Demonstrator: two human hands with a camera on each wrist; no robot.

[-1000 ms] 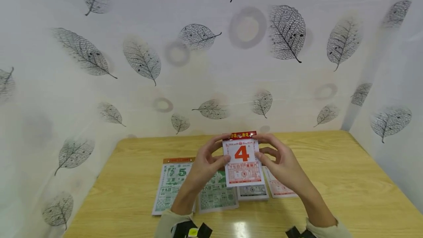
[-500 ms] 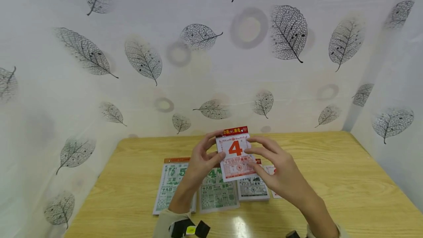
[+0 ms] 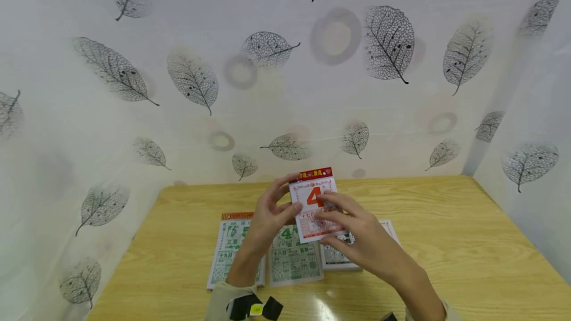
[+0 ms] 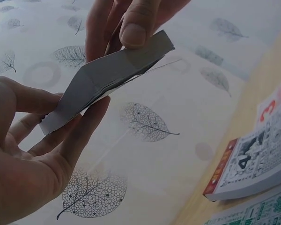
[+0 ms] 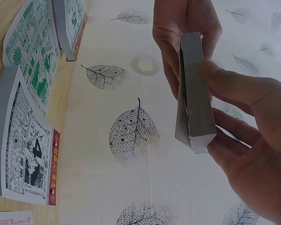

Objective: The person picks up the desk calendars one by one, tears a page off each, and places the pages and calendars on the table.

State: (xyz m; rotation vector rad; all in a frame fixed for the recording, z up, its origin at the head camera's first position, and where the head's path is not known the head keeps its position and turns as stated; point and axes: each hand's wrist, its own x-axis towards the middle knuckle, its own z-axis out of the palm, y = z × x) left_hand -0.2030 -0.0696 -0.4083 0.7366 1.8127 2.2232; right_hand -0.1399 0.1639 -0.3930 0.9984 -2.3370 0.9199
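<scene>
You've got the calendar pad (image 3: 314, 203) up above the table (image 3: 446, 232), just below the middle of the head view, its top sheet showing a big red "4" under a red header strip with yellow characters too small to read. Your left hand (image 3: 267, 217) grips its left edge, thumb on the face and fingers curled behind. Your right hand (image 3: 357, 241) now lies across the lower right of the sheet, thumb on the front and fingers behind, pinching the pad; half a second ago that hand sat a bit farther right, and a second ago the pad hung lower with the whole "4" clear. In the right wrist view the pad (image 5: 196, 93) shows as a thick grey block of pages seen edge-on. In the left wrist view the lower sheets bend away from the block (image 4: 107, 75).

Below your hands, on the table: a green pad with "5" (image 3: 232, 251) at lower left, a green "4" pad (image 3: 292, 256) beside it, a dark-printed pad (image 3: 336, 257) next, and a pink sheet (image 3: 391, 229) now peeking out at the right.
</scene>
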